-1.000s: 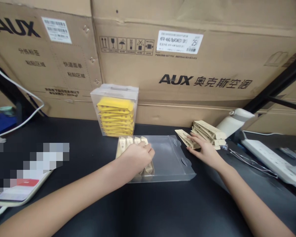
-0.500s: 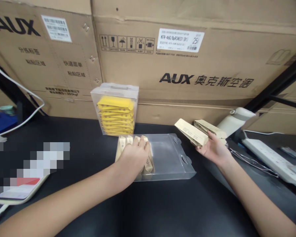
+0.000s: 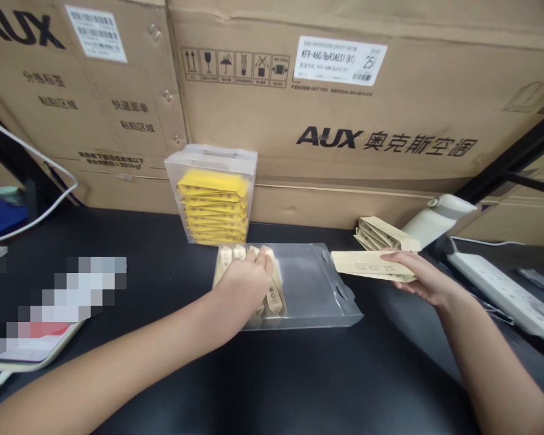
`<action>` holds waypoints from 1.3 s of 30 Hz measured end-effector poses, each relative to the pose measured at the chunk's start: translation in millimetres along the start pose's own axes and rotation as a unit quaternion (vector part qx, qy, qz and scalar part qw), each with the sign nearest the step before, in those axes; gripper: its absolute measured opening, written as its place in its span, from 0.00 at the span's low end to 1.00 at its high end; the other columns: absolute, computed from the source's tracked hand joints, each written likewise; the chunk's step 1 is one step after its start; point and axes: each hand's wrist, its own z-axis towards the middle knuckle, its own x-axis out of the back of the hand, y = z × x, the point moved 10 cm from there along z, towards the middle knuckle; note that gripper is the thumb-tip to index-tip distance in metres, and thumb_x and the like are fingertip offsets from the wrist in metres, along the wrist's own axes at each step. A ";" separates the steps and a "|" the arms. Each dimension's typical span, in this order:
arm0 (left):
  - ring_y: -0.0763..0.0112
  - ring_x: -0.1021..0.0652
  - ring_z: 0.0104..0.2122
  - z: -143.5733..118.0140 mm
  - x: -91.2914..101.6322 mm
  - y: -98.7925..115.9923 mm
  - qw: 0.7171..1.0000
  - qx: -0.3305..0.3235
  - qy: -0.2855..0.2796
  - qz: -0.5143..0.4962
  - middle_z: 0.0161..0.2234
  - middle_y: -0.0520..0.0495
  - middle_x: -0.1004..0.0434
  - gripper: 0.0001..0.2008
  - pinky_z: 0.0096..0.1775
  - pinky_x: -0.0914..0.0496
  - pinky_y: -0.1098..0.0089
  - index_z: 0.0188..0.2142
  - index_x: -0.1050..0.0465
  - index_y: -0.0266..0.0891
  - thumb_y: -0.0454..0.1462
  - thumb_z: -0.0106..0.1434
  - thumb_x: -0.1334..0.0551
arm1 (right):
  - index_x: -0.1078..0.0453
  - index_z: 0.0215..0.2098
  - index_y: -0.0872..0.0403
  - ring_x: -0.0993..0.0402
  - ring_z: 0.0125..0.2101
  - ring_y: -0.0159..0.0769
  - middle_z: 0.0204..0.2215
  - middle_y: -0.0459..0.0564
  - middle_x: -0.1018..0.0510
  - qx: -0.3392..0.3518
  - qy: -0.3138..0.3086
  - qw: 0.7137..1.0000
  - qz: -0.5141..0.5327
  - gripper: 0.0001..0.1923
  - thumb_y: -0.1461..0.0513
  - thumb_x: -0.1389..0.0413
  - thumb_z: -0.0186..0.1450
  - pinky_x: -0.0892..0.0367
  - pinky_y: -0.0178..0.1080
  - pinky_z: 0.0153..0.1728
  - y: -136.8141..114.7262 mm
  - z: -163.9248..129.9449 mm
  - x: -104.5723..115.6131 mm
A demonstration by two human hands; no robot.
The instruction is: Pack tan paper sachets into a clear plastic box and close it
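Observation:
My left hand [image 3: 245,287] reaches into a clear plastic box [image 3: 303,284] lying on the dark tabletop. Its fingers are curled over several beige paper packets [image 3: 275,296] standing upright in the box's left side, and it covers part of them. At the box's right end, my right hand [image 3: 419,275] pinches another beige packet [image 3: 362,264] between thumb and fingers. That packet is held nearly level, printed side toward me, its left end close to the box's flap. A small stack of beige packets [image 3: 385,232] rests just behind it.
A clear box of yellow packets [image 3: 215,199] stands against large cardboard cartons [image 3: 272,121]. To the right are a white bottle [image 3: 442,220] and a white power strip [image 3: 503,296]. A phone [image 3: 36,350] with a cable lies at left.
My right hand has turned the packet from slanted to nearly level and moved it slightly down and right, off the stack. My left hand stays on the packets in the box.

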 end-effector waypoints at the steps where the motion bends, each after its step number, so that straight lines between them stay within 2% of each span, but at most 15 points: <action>1: 0.55 0.24 0.54 -0.3 -0.2 0.1 1.000 0.001 0.000 -0.002 0.57 0.31 0.27 0.28 0.44 0.25 0.66 0.61 0.36 0.23 0.22 0.60 0.45 | 0.28 0.28 0.53 0.36 0.12 0.28 0.16 0.48 0.27 -0.002 -0.009 1.000 -0.012 0.08 0.58 0.37 0.54 0.45 0.27 0.05 0.8 -0.5 -0.3; 3: 0.56 0.24 0.54 -0.4 1.2 -1.1 1.000 0.006 0.006 -0.004 0.57 0.31 0.27 0.28 0.44 0.25 0.65 0.61 0.36 0.23 0.22 0.60 0.46 | 0.27 0.32 0.54 0.36 0.12 0.28 0.17 0.48 0.25 -0.009 -0.048 0.998 -0.035 0.12 0.55 0.35 0.54 0.47 0.26 0.05 3.3 -3.1 -8.6; 6: 0.55 0.24 0.54 0.2 2.6 -2.7 1.000 0.010 0.006 -0.003 0.58 0.30 0.28 0.28 0.45 0.25 0.63 0.61 0.36 0.23 0.22 0.60 0.46 | 0.28 0.40 0.54 0.31 0.15 0.30 0.20 0.49 0.22 -0.010 -0.153 0.988 -0.021 0.22 0.54 0.31 0.51 0.44 0.26 0.07 5.0 -12.5 -37.5; 8: 0.55 0.24 0.53 0.8 2.9 -2.4 1.000 0.009 -0.001 -0.004 0.57 0.29 0.28 0.28 0.44 0.24 0.64 0.61 0.36 0.23 0.21 0.59 0.46 | 0.29 0.45 0.54 0.25 0.21 0.34 0.25 0.51 0.19 0.006 -0.226 0.974 0.012 0.28 0.56 0.29 0.48 0.36 0.27 0.12 2.8 -20.5 -60.5; 10: 0.55 0.24 0.53 1.3 3.4 -1.8 1.000 0.008 -0.011 -0.004 0.57 0.29 0.28 0.29 0.42 0.24 0.65 0.61 0.36 0.23 0.21 0.59 0.46 | 0.29 0.49 0.53 0.21 0.28 0.36 0.34 0.53 0.17 0.023 -0.273 0.961 0.041 0.31 0.59 0.28 0.48 0.28 0.31 0.21 1.8 -26.0 -79.9; 13: 0.55 0.23 0.53 1.5 4.1 -2.2 1.000 0.015 -0.024 -0.003 0.58 0.29 0.28 0.28 0.38 0.23 0.65 0.61 0.37 0.22 0.21 0.60 0.47 | 0.26 0.49 0.52 0.19 0.37 0.36 0.41 0.53 0.17 0.041 -0.285 0.955 0.070 0.29 0.59 0.28 0.49 0.24 0.34 0.36 2.9 -26.9 -99.5; 16: 0.53 0.24 0.52 0.6 6.7 -1.7 1.000 0.014 -0.013 0.001 0.57 0.27 0.28 0.27 0.39 0.23 0.63 0.61 0.38 0.20 0.23 0.62 0.46 | 0.25 0.50 0.53 0.20 0.42 0.38 0.44 0.55 0.18 0.067 -0.290 0.953 0.063 0.30 0.56 0.29 0.50 0.26 0.37 0.45 0.1 -29.9 -118.2; 21: 0.51 0.24 0.52 -2.1 9.8 4.2 1.000 -0.013 0.023 0.009 0.56 0.27 0.27 0.26 0.38 0.24 0.63 0.60 0.37 0.18 0.24 0.62 0.46 | 0.28 0.57 0.52 0.21 0.47 0.41 0.49 0.54 0.19 0.116 -0.313 0.942 -0.026 0.30 0.57 0.32 0.57 0.27 0.43 0.50 -8.9 -44.3 -147.5; 23: 0.51 0.23 0.51 -2.0 9.5 5.5 0.999 -0.013 0.029 0.014 0.56 0.26 0.27 0.25 0.38 0.24 0.63 0.60 0.37 0.18 0.24 0.62 0.46 | 0.29 0.58 0.52 0.21 0.47 0.42 0.49 0.54 0.20 0.116 -0.342 0.931 -0.047 0.31 0.59 0.33 0.57 0.26 0.45 0.49 -8.0 -52.0 -159.9; 27: 0.51 0.24 0.51 -0.7 10.9 12.7 0.999 -0.024 0.044 0.014 0.56 0.27 0.28 0.25 0.38 0.24 0.63 0.60 0.36 0.20 0.24 0.63 0.46 | 0.27 0.55 0.53 0.21 0.48 0.42 0.50 0.55 0.20 0.114 -0.421 0.899 -0.035 0.28 0.61 0.32 0.57 0.26 0.45 0.51 -6.8 -70.8 -183.0; 31: 0.51 0.23 0.50 1.9 13.6 15.2 0.998 -0.024 0.052 0.010 0.56 0.29 0.26 0.23 0.37 0.24 0.63 0.59 0.34 0.20 0.25 0.64 0.46 | 0.29 0.57 0.51 0.22 0.49 0.39 0.49 0.54 0.19 0.091 -0.467 0.880 0.009 0.26 0.62 0.35 0.61 0.30 0.45 0.55 -4.8 -80.9 -192.0; 34: 0.50 0.22 0.48 6.3 14.1 11.8 0.999 -0.016 0.029 -0.012 0.55 0.30 0.26 0.21 0.33 0.25 0.63 0.59 0.33 0.22 0.33 0.70 0.47 | 0.29 0.57 0.48 0.22 0.49 0.37 0.58 0.54 0.26 0.089 -0.491 0.866 0.016 0.23 0.62 0.37 0.63 0.30 0.42 0.54 -4.6 -83.9 -194.1; 36: 0.49 0.22 0.47 8.9 15.1 9.8 0.999 -0.015 0.013 -0.032 0.56 0.30 0.26 0.25 0.33 0.25 0.61 0.58 0.32 0.24 0.43 0.72 0.48 | 0.28 0.56 0.46 0.22 0.50 0.36 0.63 0.53 0.33 0.097 -0.503 0.859 0.012 0.22 0.63 0.38 0.64 0.29 0.40 0.53 -5.1 -85.1 -195.5; 39: 0.49 0.23 0.47 10.1 18.7 7.3 0.998 -0.010 0.016 -0.056 0.57 0.31 0.27 0.30 0.37 0.26 0.59 0.57 0.29 0.26 0.51 0.70 0.47 | 0.27 0.55 0.46 0.23 0.51 0.36 0.64 0.52 0.35 0.083 -0.511 0.855 0.012 0.20 0.62 0.39 0.65 0.30 0.39 0.54 -1.6 -85.4 -197.3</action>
